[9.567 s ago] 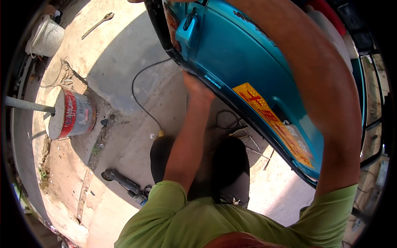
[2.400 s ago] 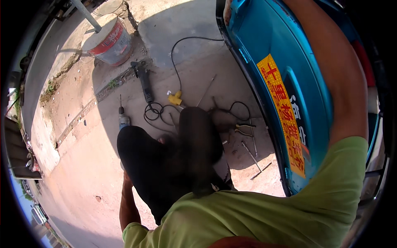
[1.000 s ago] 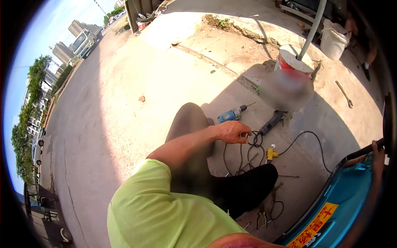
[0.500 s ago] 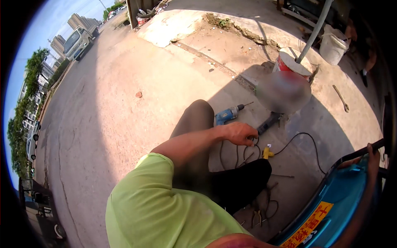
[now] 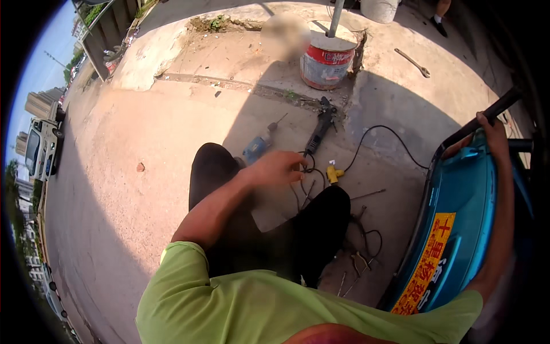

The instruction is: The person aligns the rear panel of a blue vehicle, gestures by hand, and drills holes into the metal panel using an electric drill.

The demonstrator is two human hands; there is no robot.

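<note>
Your left hand (image 5: 278,169) is hovering just above the tangle of black cable (image 5: 306,172) on the concrete, a little farther out than half a second ago, when it was lying closer to your knee. The fingers are curled loosely; I cannot tell whether they are actually gripping the cable or only brushing it, since the knuckles are hiding the fingertips. Just beyond those fingers the black power tool (image 5: 321,129) is lying flat, and to their left the blue drill (image 5: 256,147) is resting with its bit pointing away from you. The yellow plug (image 5: 333,172) is sitting just to the right of the fingertips.

Your right hand (image 5: 494,137) is wrapped closed around the dark bar (image 5: 484,117) at the top edge of the teal panel (image 5: 458,229), as it was in the earlier views. That steadying grip is letting you lean out toward the tools, so the reach is looking like a pick-up in progress rather than a finished one.
</note>
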